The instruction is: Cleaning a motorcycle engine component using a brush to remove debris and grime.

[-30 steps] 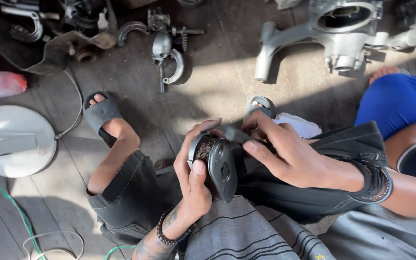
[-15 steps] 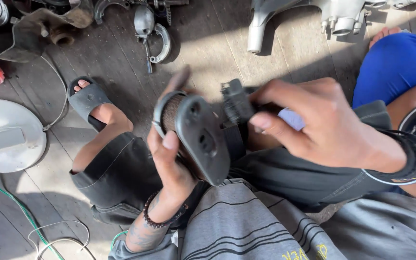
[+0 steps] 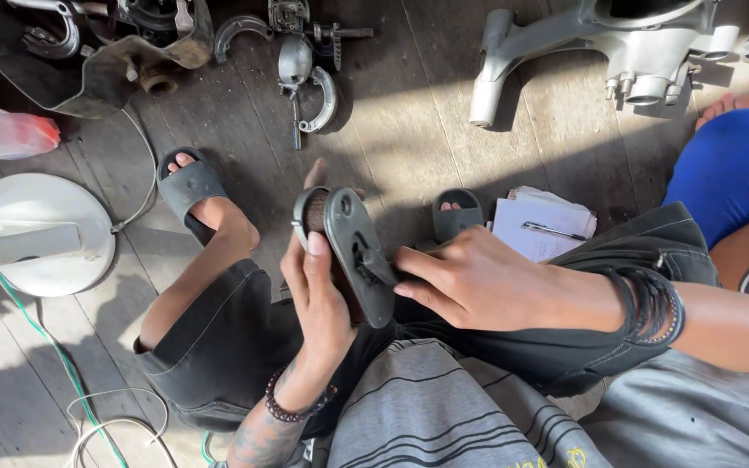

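My left hand grips a dark oval metal part with a flat grey cover plate, held on edge above my lap. A ribbed or meshed core shows at its upper left end. My right hand reaches in from the right, its fingertips on a small black fitting on the plate's face. Both wrists wear dark bead or band bracelets. I sit with dark shorts and black sandals on a wooden floor.
A white round fan base with a green cord lies at left, a red-capped bottle above it. Metal engine parts and a large aluminium casting lie ahead. A notepad with pen sits by my right foot. Another person's blue-clad leg is at right.
The part has been lowered and turned so its plate faces right. My right hand has dropped from the top of the part to the fitting on its face. The view shifted.
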